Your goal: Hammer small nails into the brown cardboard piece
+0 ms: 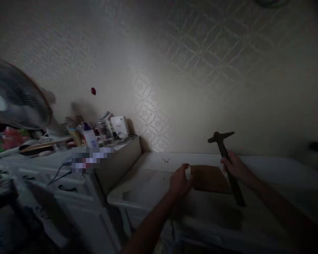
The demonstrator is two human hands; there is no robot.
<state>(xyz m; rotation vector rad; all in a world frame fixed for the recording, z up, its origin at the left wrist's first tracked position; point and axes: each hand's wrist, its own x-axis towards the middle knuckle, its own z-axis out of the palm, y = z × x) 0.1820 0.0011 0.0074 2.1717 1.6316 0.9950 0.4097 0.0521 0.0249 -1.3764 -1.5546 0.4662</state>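
My right hand (236, 165) is closed around the handle of a hammer (222, 145), which is held upright with its head at the top, one end of it tapering to a point. Over the left end of a brown board (210, 179), my left hand (180, 181) has its fingers curled round a small white object (188, 172), too dim to name. The board lies on a white tabletop (148, 180). The lower end of the hammer handle passes in front of the board's right edge.
To the left stands a white dresser (76, 201) with drawers. A fan (18, 98), a white bottle (90, 137), a white box (119, 126) and other small items crowd its top. Behind the table rises a patterned wall (201, 88). A few small bits (166, 160) lie near the wall.
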